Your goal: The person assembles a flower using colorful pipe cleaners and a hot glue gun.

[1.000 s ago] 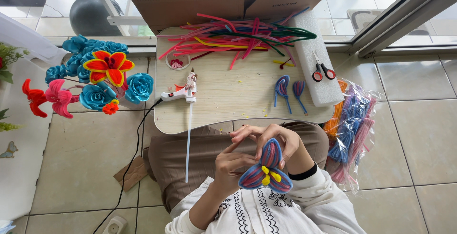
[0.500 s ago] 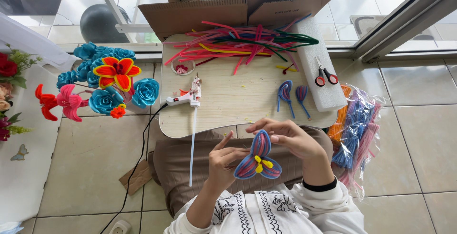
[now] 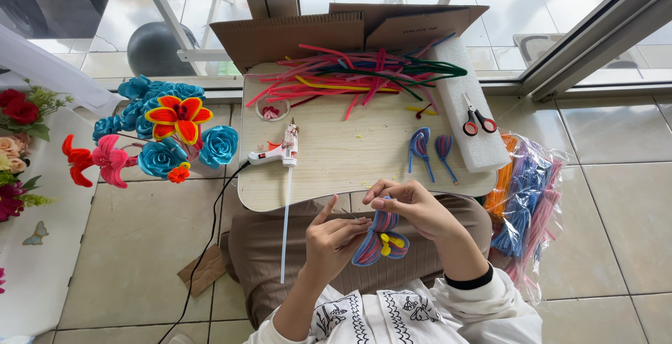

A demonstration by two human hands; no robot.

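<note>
Both my hands hold a small pipe-cleaner flower [image 3: 380, 243] with blue, pink and purple striped petals and yellow stamens, above my lap. My left hand [image 3: 334, 240] pinches its left side, index finger pointing up. My right hand [image 3: 414, 207] curls over the top of the flower, fingers closed on its petals. Just beyond my hands lies a small light wooden table [image 3: 350, 158]. Two finished blue and purple petals [image 3: 428, 149] rest on it near my right hand.
A white glue gun [image 3: 278, 153] with a long glue stick and black cord lies on the table's left. Loose coloured pipe cleaners [image 3: 357, 72] fill its far side. Red scissors [image 3: 474, 121] sit on white foam. Bagged pipe cleaners [image 3: 526, 200] are right; a flower bouquet [image 3: 168, 130] left.
The flower and both hands have shifted slightly toward the table. My left index finger now points up, and the right hand has closed further over the petals.
</note>
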